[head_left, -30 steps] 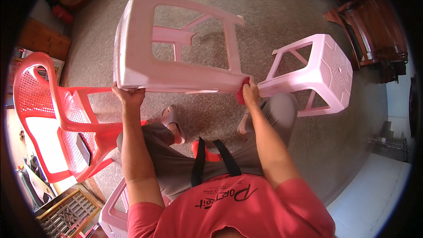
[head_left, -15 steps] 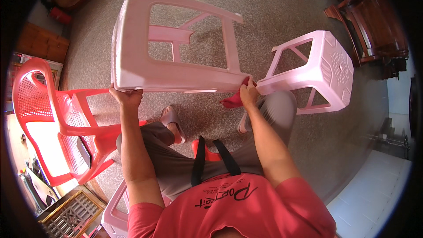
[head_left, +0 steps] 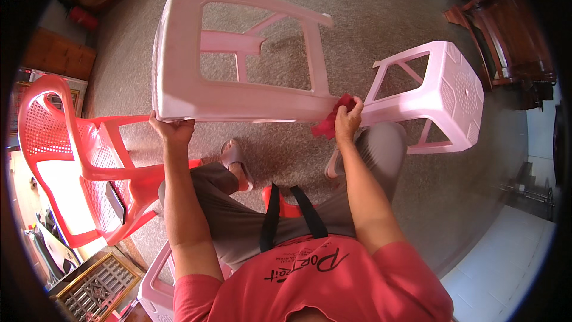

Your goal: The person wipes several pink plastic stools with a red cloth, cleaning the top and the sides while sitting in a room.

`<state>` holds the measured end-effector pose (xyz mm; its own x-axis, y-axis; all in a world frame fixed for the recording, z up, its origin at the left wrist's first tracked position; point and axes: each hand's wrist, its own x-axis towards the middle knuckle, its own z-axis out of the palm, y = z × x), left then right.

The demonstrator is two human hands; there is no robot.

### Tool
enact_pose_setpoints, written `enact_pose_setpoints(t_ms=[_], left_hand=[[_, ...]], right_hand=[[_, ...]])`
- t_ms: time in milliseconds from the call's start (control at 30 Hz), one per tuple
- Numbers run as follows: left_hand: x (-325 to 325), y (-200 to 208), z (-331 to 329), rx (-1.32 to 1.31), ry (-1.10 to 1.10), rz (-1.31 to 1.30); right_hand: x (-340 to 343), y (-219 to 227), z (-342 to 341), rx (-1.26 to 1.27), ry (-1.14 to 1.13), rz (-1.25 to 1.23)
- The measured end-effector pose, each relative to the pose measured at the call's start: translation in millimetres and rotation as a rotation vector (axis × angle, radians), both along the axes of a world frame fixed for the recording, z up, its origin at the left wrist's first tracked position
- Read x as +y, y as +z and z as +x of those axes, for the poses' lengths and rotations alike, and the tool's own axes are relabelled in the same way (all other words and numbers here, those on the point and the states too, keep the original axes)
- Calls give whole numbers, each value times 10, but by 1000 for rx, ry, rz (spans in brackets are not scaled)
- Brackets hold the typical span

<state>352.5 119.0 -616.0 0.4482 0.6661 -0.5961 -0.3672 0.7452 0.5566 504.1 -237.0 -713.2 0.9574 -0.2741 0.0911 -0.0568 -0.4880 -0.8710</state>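
Observation:
A pink plastic stool (head_left: pixel 250 102) lies on its side in front of me, its legs pointing right. My left hand (head_left: pixel 173 131) grips its near lower edge by the seat end, fingers hidden beneath. In my right hand (head_left: pixel 348 122) is a bunched red cloth (head_left: pixel 328 126), held at the foot of the stool's near leg. Whether the cloth touches the leg is hard to tell. A second pink stool (head_left: pixel 438 89), also tipped over, lies to the right, just beyond my right hand and knee.
On the left stands a red plastic armchair (head_left: pixel 89 173) with a dark flat object (head_left: pixel 116 203) on its seat. Another pink stool (head_left: pixel 156 286) is at the lower left. Dark wooden furniture (head_left: pixel 506 36) sits at the far right, a white surface (head_left: pixel 500 268) at the lower right.
My right hand has moved slightly right and up with the red cloth, off toward the leg's end. The cloth is more bunched. My left hand keeps its hold on the stool.

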Motion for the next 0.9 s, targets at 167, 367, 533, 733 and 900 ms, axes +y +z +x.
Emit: enact_pose_setpoints(t_ms=[167, 367, 533, 733, 900], left_hand=[[-84, 88, 80, 44, 11, -12], [-3, -2, 59, -9, -65, 18], [-40, 22, 97, -51, -120, 18], [9, -41, 59, -127, -152, -8], [-98, 55, 69, -206, -197, 5]], right_hand=[[-55, -78, 3, 57, 91, -211], [-115, -145, -23, 163, 226, -502], [-104, -59, -51, 242, 194, -566], [-122, -64, -45, 267, 203, -526], [-119, -37, -48, 299, 211, -500]])
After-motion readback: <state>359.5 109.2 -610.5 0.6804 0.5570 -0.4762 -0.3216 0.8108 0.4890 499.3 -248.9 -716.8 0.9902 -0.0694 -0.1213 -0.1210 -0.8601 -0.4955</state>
